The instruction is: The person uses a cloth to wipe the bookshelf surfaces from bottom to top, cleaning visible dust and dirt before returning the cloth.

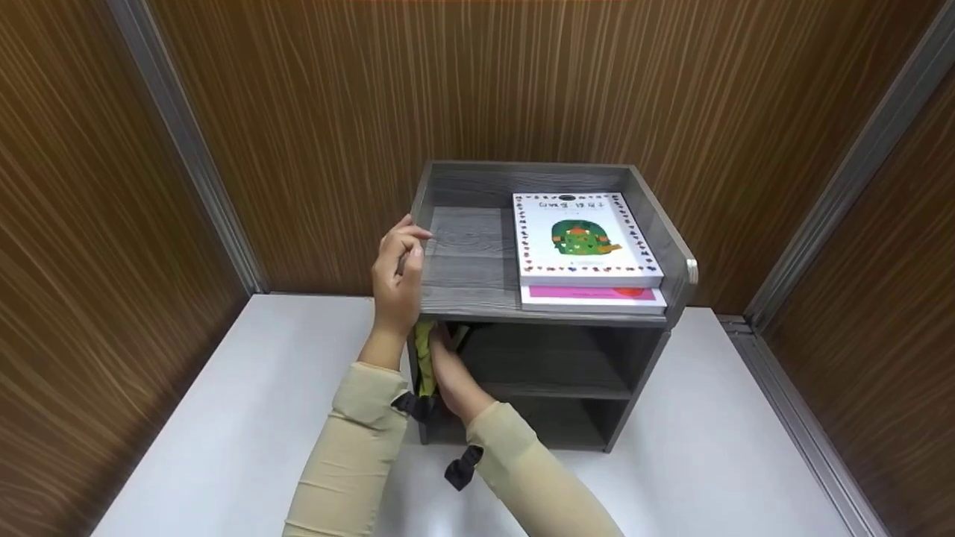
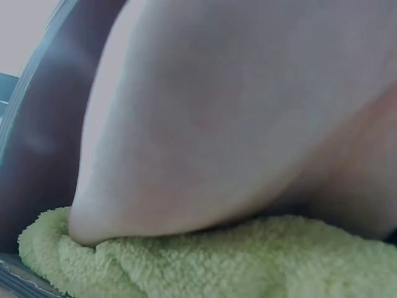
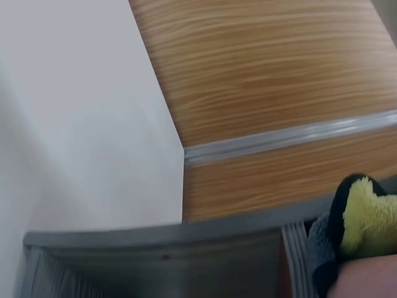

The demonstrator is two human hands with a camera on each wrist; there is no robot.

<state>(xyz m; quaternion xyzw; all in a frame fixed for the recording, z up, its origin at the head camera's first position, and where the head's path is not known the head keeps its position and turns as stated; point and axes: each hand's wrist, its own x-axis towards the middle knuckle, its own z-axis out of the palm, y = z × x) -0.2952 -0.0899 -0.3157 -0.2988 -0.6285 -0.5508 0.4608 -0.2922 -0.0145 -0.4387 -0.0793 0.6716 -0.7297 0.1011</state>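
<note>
A fluffy yellow-green microfibre cloth (image 1: 424, 358) is pressed against the inner left wall of the upper compartment of the grey wood-grain shelf unit (image 1: 477, 261) on the white counter (image 1: 224, 418); the right hand (image 1: 450, 371) rests on it, fingers hidden, grip not discernible; the left hand (image 1: 398, 277) is curled round the top tray's left edge; the cloth is judged soft, light, limp, best bunched in the palm; two picture books (image 1: 582, 242) lie stacked on top.
</note>
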